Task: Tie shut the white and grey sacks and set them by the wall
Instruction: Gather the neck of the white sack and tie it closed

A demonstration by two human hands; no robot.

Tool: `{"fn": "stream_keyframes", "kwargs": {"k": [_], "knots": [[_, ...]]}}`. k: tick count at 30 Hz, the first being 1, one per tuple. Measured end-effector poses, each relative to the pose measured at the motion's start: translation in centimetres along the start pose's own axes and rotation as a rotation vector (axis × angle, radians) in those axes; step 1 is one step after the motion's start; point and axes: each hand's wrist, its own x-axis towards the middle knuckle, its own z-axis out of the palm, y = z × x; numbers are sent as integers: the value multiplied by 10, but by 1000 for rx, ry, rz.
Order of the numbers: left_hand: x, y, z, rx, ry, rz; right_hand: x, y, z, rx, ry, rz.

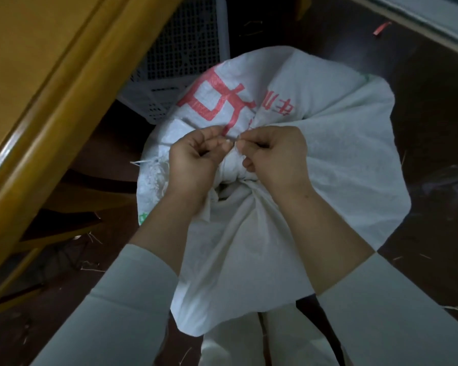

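Note:
A full white woven sack [341, 143] with red printed characters stands on the dark floor right below me. Its mouth is gathered into a bunched neck [233, 178] between my hands. My left hand [193, 159] is closed on one end of a thin white string at the neck. My right hand [278, 157] pinches the other end, fingertips almost touching the left hand's. The string itself is barely visible between the fingertips. No grey sack is in view.
A yellow wooden table [37, 101] edge runs along the left. A white perforated plastic crate [185, 56] stands behind the sack. A red strip [381, 29] and stray straw fibres lie on the dark floor [434, 101]. A pale wall base [434, 17] crosses the top right.

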Motion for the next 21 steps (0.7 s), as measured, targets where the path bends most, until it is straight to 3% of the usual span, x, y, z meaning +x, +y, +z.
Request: {"fn": "stream_keyframes", "kwargs": {"k": [15,18,21], "knots": [[6,-1,-2,62,14,13,19,-11,2,-414,-185,-50],[6,2,-2,78,16,7,19,-10,6,-570,-151,-73],[4,7,-2,131,-37,-2,16,-9,5,-571,-106,-51]]}}
